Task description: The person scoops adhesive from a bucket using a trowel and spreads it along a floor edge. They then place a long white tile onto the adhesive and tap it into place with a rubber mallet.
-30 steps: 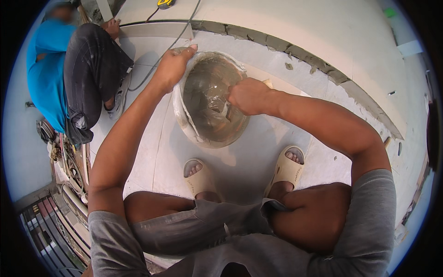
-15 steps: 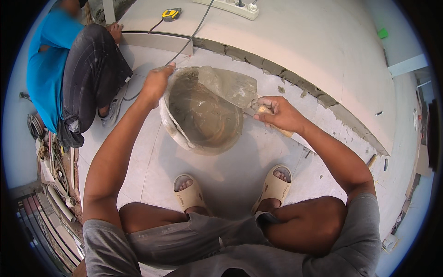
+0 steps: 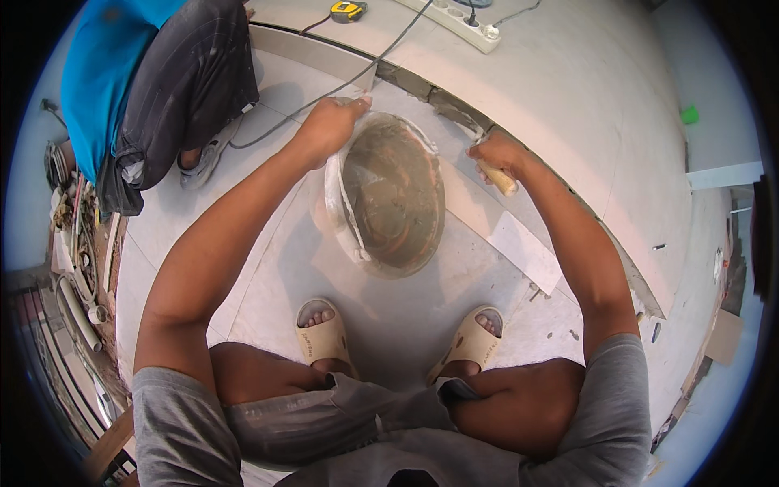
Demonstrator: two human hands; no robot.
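A mortar-crusted bucket point(image 3: 333, 199) leans on the tiled floor in front of my feet, its mouth tipped toward me and to the right. Wet grey mortar point(image 3: 393, 183) coats its inside. My left hand point(image 3: 329, 128) is closed on the bucket's far left rim. To the right of the bucket, my right hand point(image 3: 497, 156) grips a trowel by its wooden handle point(image 3: 500, 181). The trowel's blade points away from me, beside the mortar-filled gap along the raised slab's edge; the hand and blur partly hide it.
A person in blue point(image 3: 109, 89) squats at the left. On the raised slab point(image 3: 584, 105) lie a yellow tape measure point(image 3: 348, 10) and a white power strip point(image 3: 462, 27); a dark cable point(image 3: 357, 77) runs to the floor. Pipes and debris point(image 3: 77, 312) lie at far left.
My right hand has moved the trowel from over the bucket's mouth out to the slab edge. The bucket now tips more to the right, with my left hand still on its rim.
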